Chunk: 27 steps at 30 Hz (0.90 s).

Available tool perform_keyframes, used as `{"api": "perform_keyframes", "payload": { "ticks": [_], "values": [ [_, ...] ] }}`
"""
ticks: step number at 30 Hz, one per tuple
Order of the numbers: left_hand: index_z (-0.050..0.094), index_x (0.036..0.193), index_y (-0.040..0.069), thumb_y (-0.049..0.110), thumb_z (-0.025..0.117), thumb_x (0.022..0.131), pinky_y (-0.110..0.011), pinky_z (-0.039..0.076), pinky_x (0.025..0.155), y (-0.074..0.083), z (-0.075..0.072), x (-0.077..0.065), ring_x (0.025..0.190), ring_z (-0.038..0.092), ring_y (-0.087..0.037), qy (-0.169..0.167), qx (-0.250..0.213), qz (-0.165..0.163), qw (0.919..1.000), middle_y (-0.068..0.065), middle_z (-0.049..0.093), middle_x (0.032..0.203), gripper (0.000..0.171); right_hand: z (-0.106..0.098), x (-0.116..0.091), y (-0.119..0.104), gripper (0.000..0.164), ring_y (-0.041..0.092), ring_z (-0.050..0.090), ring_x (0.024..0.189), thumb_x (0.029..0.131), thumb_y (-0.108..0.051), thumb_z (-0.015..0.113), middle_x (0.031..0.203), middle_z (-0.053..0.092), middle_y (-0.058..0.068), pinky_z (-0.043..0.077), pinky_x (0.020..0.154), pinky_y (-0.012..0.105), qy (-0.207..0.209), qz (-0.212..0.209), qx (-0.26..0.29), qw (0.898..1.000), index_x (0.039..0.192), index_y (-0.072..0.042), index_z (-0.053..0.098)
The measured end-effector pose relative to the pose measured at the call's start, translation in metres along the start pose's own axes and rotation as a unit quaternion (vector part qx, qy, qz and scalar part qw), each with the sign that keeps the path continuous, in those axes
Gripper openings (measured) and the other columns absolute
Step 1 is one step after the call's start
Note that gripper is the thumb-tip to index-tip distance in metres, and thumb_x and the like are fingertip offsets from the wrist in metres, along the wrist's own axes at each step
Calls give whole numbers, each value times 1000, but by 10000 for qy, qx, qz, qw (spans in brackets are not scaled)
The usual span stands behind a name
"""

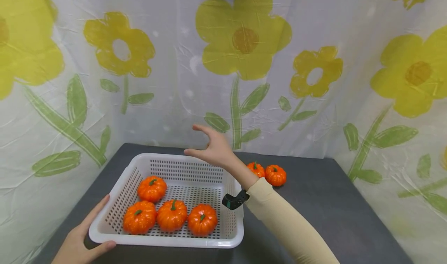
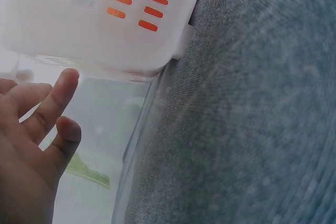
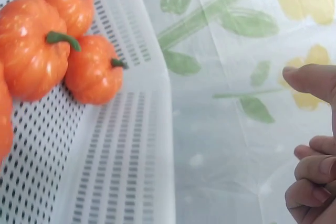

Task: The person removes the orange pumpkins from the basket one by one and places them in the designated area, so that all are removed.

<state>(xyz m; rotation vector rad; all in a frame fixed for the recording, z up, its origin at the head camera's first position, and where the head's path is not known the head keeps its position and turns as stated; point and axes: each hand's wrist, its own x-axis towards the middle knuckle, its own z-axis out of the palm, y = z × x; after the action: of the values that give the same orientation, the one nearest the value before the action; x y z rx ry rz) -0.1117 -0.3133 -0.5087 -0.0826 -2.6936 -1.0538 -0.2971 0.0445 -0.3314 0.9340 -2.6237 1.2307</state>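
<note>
A white perforated plastic basket [image 1: 167, 241] holds several small orange pumpkins with green stems, among them one at the rear left [image 1: 152, 189] and one at the front right [image 1: 202, 220]. My left hand [image 1: 78, 238] is at the basket's front left corner, its fingers stretched along the side and the thumb at the front rim. In the left wrist view, the fingertips lie right by the basket wall [image 2: 79, 40]. Raised above the far rim, my right hand [image 1: 216, 149] has thumb and index finger spread apart with nothing between them.
Two more pumpkins, one partly behind the right forearm [image 1: 256, 169] and one beside it [image 1: 275, 175], sit on the dark grey table [image 1: 324, 209] right of the basket. A flower-printed curtain [image 1: 167, 93] surrounds the table's back and sides. The right wrist wears a black band [image 1: 235, 200].
</note>
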Motion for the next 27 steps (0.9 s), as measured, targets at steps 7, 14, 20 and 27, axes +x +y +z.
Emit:
{"api": "perform_keyframes", "payload": {
  "ticks": [7,14,20,27],
  "values": [
    [26,171,27,27,92,80,-14,45,79,0,2,0,110,39,23,22,-4,39,10000,-9,52,155,112,27,12,-13,80,20,70,93,90,-44,84,157,55,-6,56,92,37,-17,18,-160,9999,159,-22,50],
    [28,170,30,24,93,78,-7,39,79,1,1,0,111,40,24,199,-156,225,9994,52,26,138,112,57,25,-19,81,21,55,140,88,-42,86,157,56,-6,48,114,43,-132,178,159,9996,158,-20,51],
    [28,170,28,23,93,78,-9,42,80,3,1,0,110,41,23,207,-197,230,9993,54,25,135,112,78,29,-16,78,17,47,148,88,-42,85,156,56,-9,46,116,43,-252,402,646,9968,157,-24,53],
    [27,170,28,25,93,80,-13,45,79,0,1,-1,110,38,25,116,-142,82,9998,55,22,134,112,95,22,-6,73,15,47,147,88,-44,85,151,58,-16,44,117,47,-345,617,1083,9916,154,-29,57]
  ]
}}
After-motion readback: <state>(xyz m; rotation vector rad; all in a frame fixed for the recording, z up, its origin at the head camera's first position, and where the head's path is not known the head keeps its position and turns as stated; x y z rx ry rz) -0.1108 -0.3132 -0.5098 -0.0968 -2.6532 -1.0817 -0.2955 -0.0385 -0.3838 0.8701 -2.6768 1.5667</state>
